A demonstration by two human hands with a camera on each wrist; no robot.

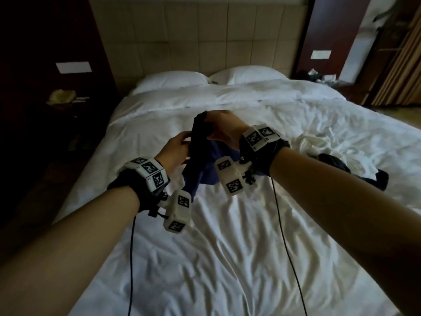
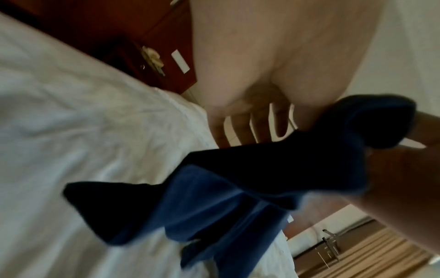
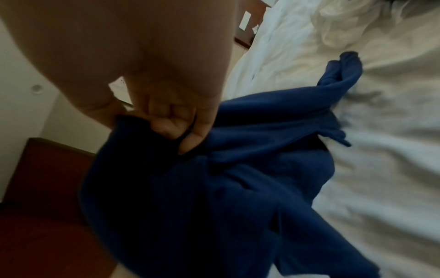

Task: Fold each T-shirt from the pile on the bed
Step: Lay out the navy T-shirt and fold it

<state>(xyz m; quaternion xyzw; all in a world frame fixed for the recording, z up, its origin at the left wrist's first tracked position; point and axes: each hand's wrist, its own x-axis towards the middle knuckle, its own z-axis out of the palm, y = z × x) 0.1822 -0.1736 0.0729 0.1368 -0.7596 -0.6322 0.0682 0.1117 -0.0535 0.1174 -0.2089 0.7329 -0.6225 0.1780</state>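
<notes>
So both hands are up over the bed: right hand (image 1: 222,128) has its fingers curled tight into the top of a navy T-shirt (image 1: 200,160), left hand (image 1: 175,149) pinches the edge just beside it, shirt dangling above the rumpled white duvet (image 1: 227,247). Pile (image 1: 323,156) of white and dark clothes sits to the right. Two pillows (image 1: 205,78) against a tan padded headboard (image 1: 205,37), dark wood nightstands either side.

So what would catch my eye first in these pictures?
Mid-bed, two hands, left hand and right hand, hold up a bunched dark blue cotton T-shirt over the wide white rumpled bed. White marker-covered blocks hang from both wrists. A heap of white and dark clothes lies to the right.
</notes>
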